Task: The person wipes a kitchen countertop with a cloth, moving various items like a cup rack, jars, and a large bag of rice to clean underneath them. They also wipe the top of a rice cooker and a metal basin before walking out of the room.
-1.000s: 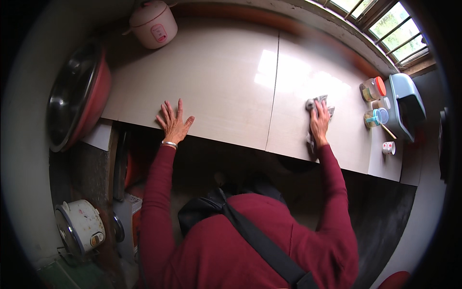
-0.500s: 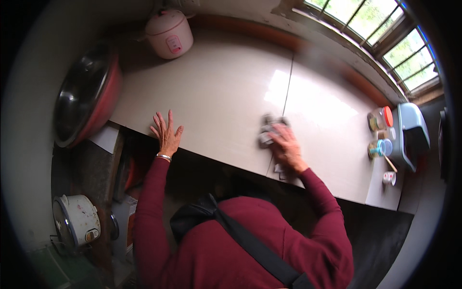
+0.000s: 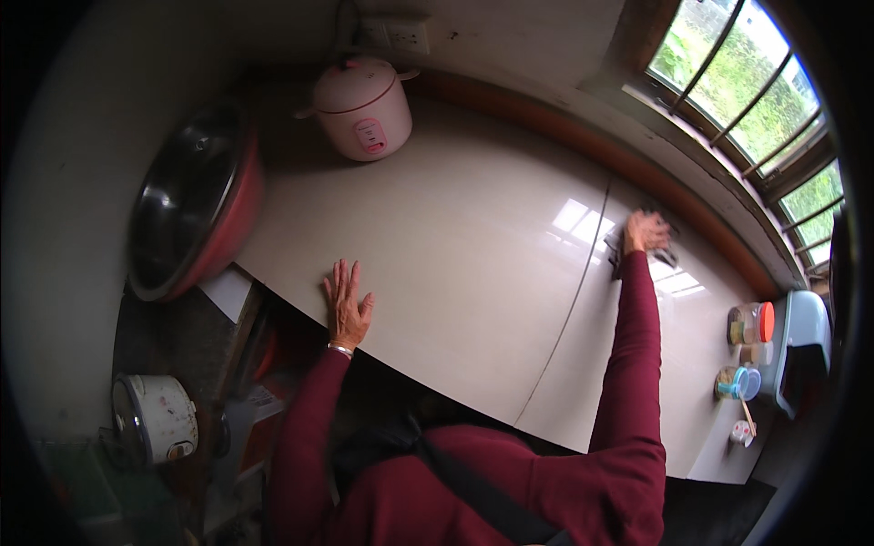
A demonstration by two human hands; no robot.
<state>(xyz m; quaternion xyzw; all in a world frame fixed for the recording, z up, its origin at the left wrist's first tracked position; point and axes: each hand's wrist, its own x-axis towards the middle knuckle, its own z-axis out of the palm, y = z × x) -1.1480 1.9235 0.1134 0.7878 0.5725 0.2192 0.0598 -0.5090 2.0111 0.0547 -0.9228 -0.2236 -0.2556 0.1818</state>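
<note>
A: Where was the grey cloth [image 3: 657, 253]?

B: It lay flat on the pale desk [image 3: 473, 264], far from the pink cooker [image 3: 361, 107] and close under the barred window [image 3: 746, 86], just past the thin seam that ran across the desk.

A: And what had hold of it?

B: The right hand [image 3: 645, 231] lay on top of it, arm stretched out in a dark red sleeve. Its fingers [image 3: 652, 218] were bent down over the cloth, pressing it to the surface; most of the cloth was hidden under the hand, so how tightly they gripped I cannot tell.

A: The other hand?

B: The left hand [image 3: 347, 304] lay palm down on the near edge of the desk, well apart from the cloth and on the pink cooker's side of the seam. Its fingers [image 3: 339, 278] were spread wide and flat, holding nothing. A thin bracelet circled the wrist.

A: What else stood about?

B: The pink cooker sat at the back by the wall. To its left leaned a big red pan with a steel lid [image 3: 187, 205]. Far across from the cooker, at the desk's right end, stood 2 small jars [image 3: 748, 323] and a light blue appliance [image 3: 801, 350]. Below the desk, left of the cooker, sat a white cooker [image 3: 153, 417].
</note>
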